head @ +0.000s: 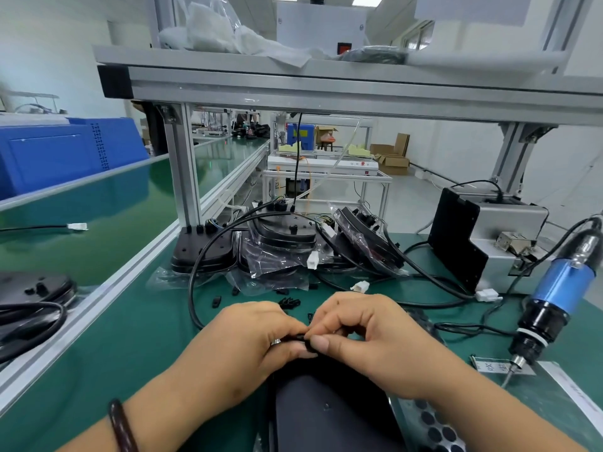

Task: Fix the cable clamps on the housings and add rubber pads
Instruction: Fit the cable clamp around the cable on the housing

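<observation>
A black housing [326,406] lies on the green mat right in front of me, its far end under my hands. My left hand [251,340] and my right hand [368,334] meet above that end, fingertips pinched together on a small black cable clamp [298,338] and the cable there. Several loose black clamps [288,301] lie on the mat just beyond my fingers. A sheet of round black rubber pads [430,425] sits at the housing's right side. Much of the clamp is hidden by my fingers.
Bagged black housings [280,243] with cables and white connectors [359,286] are piled at the back of the mat. A blue electric screwdriver [554,298] hangs at the right, tip down. A metal box unit [483,243] stands behind it. A conveyor with another housing [36,288] runs at left.
</observation>
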Demonstrator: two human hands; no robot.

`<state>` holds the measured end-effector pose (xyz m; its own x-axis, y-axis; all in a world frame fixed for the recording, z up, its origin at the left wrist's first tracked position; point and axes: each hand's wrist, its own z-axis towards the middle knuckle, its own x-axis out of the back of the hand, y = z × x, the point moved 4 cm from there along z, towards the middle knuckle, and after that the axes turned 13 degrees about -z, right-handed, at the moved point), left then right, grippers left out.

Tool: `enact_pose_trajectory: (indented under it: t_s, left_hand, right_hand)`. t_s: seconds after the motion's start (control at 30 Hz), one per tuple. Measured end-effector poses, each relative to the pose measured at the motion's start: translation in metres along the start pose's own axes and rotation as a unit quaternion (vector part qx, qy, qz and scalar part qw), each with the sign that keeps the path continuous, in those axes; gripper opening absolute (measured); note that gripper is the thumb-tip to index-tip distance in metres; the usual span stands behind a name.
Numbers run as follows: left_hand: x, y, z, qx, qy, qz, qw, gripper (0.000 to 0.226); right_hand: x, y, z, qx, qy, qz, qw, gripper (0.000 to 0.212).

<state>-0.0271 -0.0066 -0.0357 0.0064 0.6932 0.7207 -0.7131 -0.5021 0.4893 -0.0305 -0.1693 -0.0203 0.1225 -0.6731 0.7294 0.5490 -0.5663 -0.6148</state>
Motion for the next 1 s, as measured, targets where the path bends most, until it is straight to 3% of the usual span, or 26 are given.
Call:
enact_pose_trajectory:
  t_s: [0.13, 0.23, 0.33, 0.47, 0.7, 0.83, 0.9, 1.0]
  left_hand:
    - [0.002, -0.003, 0.002, 0.019, 0.010, 0.006, 1.000, 0.048]
    - [0.003, 0.000, 0.003, 0.007, 0.013, 0.016, 1.000, 0.040]
    - [0.007, 0.002, 0.003, 0.028, 0.032, -0.009, 0.999, 0.033]
    - [0.009, 0.009, 0.004, -0.009, 0.046, 0.047, 0.998, 0.054]
    - [0.009, 0.009, 0.006, -0.023, 0.024, 0.073, 0.997, 0.044]
    - [0.010, 0.004, 0.005, 0.011, 0.010, 0.013, 1.000, 0.042]
    - [0.012, 0.001, 0.004, 0.023, 0.022, -0.026, 0.999, 0.046]
    - [0.016, 0.004, 0.004, -0.003, 0.053, 0.024, 0.998, 0.046]
  right_hand:
    - [0.000, 0.007, 0.002, -0.040, -0.019, 0.051, 0.998, 0.006]
    - [-0.005, 0.012, 0.004, -0.072, -0.036, 0.105, 0.991, 0.004]
    - [-0.009, 0.015, 0.007, -0.097, -0.064, 0.173, 0.978, 0.016]
    - [-0.009, 0.012, 0.012, -0.109, -0.121, 0.142, 0.976, 0.013]
    - [-0.010, 0.016, 0.018, -0.127, -0.130, 0.148, 0.972, 0.019]
    - [-0.010, 0.019, 0.019, -0.131, -0.127, 0.171, 0.968, 0.021]
    - [-0.010, 0.020, 0.021, -0.141, -0.130, 0.167, 0.967, 0.021]
    - [-0.009, 0.022, 0.024, -0.157, -0.137, 0.173, 0.963, 0.023]
